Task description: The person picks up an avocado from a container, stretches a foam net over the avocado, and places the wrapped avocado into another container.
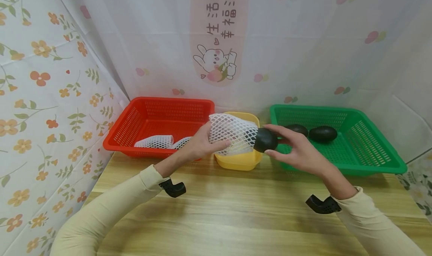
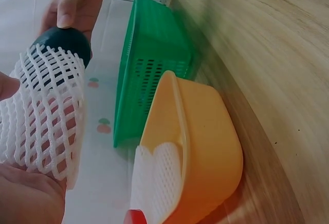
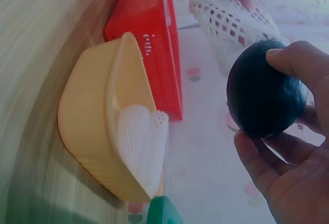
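Straight ahead at twelve o'clock, above the wooden bench [image 1: 233, 211], a dark avocado [image 1: 266, 140] lies sideways in the air, its left end inside the mouth of a white foam net [image 1: 231, 134]. My left hand [image 1: 204, 141] is clamped on the net, thumb across its near side. My right hand [image 1: 298, 149], at three o'clock from the net, pinches the avocado's bare end between thumb and fingertips. Just beyond and below, also at twelve o'clock, stands a yellow tub [image 1: 237, 164]; both wrist views show more nets [image 2: 167, 172] inside it. At eleven o'clock sits a red basket [image 1: 168, 126] with two white nets [image 1: 155, 141] lying along its near side. Between one and two o'clock is a green basket [image 1: 347, 156], where two loose avocados [image 1: 323, 134] lie side by side toward the left end. Behind everything hangs a pale curtain [image 1: 293, 38] printed with pink fruit and a cartoon rabbit [image 1: 214, 59].
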`<state>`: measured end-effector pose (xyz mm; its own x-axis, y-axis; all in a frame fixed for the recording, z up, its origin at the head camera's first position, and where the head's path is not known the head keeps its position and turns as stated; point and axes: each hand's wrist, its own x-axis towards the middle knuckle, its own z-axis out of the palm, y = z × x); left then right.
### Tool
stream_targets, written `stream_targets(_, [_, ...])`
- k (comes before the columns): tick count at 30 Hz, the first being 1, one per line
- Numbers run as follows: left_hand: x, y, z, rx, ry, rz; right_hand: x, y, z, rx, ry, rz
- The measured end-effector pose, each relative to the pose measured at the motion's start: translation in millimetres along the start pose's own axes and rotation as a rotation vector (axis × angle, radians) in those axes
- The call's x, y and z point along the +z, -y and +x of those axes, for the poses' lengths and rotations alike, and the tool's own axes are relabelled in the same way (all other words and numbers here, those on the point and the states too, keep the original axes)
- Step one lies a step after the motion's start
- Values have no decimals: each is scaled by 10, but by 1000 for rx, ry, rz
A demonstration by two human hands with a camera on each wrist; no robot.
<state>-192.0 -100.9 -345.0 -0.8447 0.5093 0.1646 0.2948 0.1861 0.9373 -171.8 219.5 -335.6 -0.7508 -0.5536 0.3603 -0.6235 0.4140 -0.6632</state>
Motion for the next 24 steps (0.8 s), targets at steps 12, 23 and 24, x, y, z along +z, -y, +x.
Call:
stream_targets(12, [43, -31, 11, -32, 28, 50, 100, -14, 5, 56, -13, 180])
stream_targets(23, [100, -57, 54, 49, 133, 18, 184, -21, 32, 181, 1, 283])
stream_targets(24, [104, -57, 57, 51, 136, 17, 192, -22, 36, 183, 1, 293])
